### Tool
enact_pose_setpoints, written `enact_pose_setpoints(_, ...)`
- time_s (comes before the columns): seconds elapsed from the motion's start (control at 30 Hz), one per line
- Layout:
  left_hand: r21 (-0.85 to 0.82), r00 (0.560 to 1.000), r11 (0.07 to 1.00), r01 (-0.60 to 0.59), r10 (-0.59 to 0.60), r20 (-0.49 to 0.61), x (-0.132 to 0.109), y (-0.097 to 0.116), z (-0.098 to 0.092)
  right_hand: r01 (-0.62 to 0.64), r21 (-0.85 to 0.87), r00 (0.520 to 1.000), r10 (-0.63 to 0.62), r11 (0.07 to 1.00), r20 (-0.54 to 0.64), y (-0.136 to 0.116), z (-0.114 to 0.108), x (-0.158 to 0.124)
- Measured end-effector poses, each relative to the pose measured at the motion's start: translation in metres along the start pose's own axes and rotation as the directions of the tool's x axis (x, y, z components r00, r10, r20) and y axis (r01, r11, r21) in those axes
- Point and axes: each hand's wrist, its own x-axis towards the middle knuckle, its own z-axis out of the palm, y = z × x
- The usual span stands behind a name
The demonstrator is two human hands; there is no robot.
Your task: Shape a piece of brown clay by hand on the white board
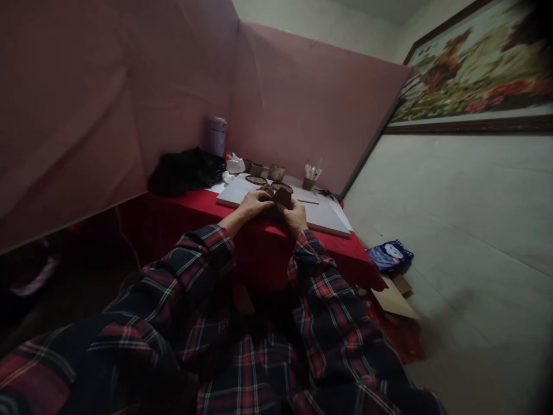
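Note:
A dark brown flat piece (283, 197) with an angular edge, perhaps clay, is held up over the near edge of a white board (328, 222). My left hand (256, 203) pinches its left side, and my right hand (296, 216) grips it from the right, fingers partly hidden behind it. Crumbly brown material (268, 188) shows just beyond my left fingertips. Farther back on the board lie a round dark-rimmed dish (256, 180) and another round brown piece (283, 187). A thin stick (308, 202) rests to the right of my hands.
The board lies on a red-clothed table (194, 203). Small cups (256, 169), a tub (276, 172) and a holder of white-handled tools (310, 182) line the back. A black bag (185, 170) and purple bottle (215, 136) stand left. Pink sheeting (302, 104) encloses the far side.

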Motion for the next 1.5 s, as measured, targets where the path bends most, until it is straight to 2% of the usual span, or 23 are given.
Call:
enact_pose_setpoints(0.3, 0.023, 1.0, 1.0, -0.009, 0.009, 0.013, 0.0037, -0.0099, 0.0009, 0.026, 0.018, 0.998, -0.025, 0.999, -0.051, 0.0025, 0.0, 0.0016)
enact_pose_setpoints(0.53, 0.054, 1.0, 0.999, -0.009, 0.009, 0.003, 0.002, -0.0046, 0.0004, -0.008, -0.018, 1.0, 0.007, 1.0, -0.023, 0.0025, 0.0, 0.0019)
enact_pose_setpoints(0.73, 0.055, 0.999, 0.998, -0.032, 0.032, 0.005, 0.0035, -0.009, 0.0001, 0.005, -0.008, 0.999, -0.005, 1.0, -0.034, 0.0017, -0.0001, 0.0015)
enact_pose_setpoints(1.03, 0.06, 1.0, 0.998, -0.005, 0.005, 0.006, 0.0008, -0.004, 0.0004, 0.021, -0.186, 1.0, -0.021, 0.982, 0.002, -0.0024, 0.0006, -0.0001)
enact_pose_setpoints(1.5, 0.073, 1.0, 0.997, -0.017, 0.017, 0.006, -0.0008, -0.0005, 0.0002, 0.019, -0.21, 1.0, -0.018, 0.977, 0.004, -0.003, 0.001, -0.0007)
